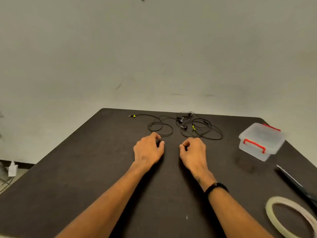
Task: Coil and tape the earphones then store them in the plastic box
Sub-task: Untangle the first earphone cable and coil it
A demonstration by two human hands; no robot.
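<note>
Black wired earphones (197, 127) lie uncoiled in loose loops at the far side of the dark table (85, 177), with the plug end stretched out to the left. A clear plastic box (260, 141) with red latches and its lid on stands at the right. A roll of pale tape (289, 217) lies at the near right corner. My left hand (148, 150) and my right hand (193, 152) rest on the table just short of the cable, fingers curled and holding nothing.
Dark scissors (296, 184) lie along the right edge between the box and the tape. A bare wall stands behind the table's far edge. A small white bottle (12, 169) and some cables sit on the floor at the left.
</note>
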